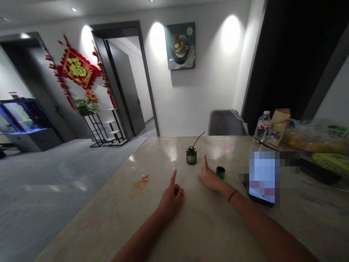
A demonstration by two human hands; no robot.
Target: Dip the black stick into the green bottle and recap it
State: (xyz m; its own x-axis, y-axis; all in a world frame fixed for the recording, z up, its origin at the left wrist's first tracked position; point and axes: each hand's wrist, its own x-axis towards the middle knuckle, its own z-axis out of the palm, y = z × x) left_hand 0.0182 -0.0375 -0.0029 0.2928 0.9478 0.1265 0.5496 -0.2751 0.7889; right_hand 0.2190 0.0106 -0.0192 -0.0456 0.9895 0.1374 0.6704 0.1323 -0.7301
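Observation:
A small dark green glass bottle (pixel 191 156) with a picture label stands upright on the table, a thin black stick (pixel 199 139) leaning out of its neck. It looks like a reed diffuser. My left hand (pixel 171 196) is in front of it and to the left, index finger stretched forward and the other fingers curled, holding nothing. My right hand (pixel 209 177) is to the bottle's right, index finger raised and fingers apart, also without anything in it. Neither hand touches the bottle. Just beyond my right wrist sits a small dark green cup-like piece (pixel 220 172), partly hidden by my hand.
On the right, a lit phone or tablet (pixel 263 178), blurred out, leans on a dark stand. Behind it are a water bottle (pixel 263 125), a paper bag (pixel 279 126) and plastic-wrapped food (pixel 316 138). A crumpled scrap (pixel 145 177) lies left beside an orange stain. A grey chair (pixel 227 123) stands across the table.

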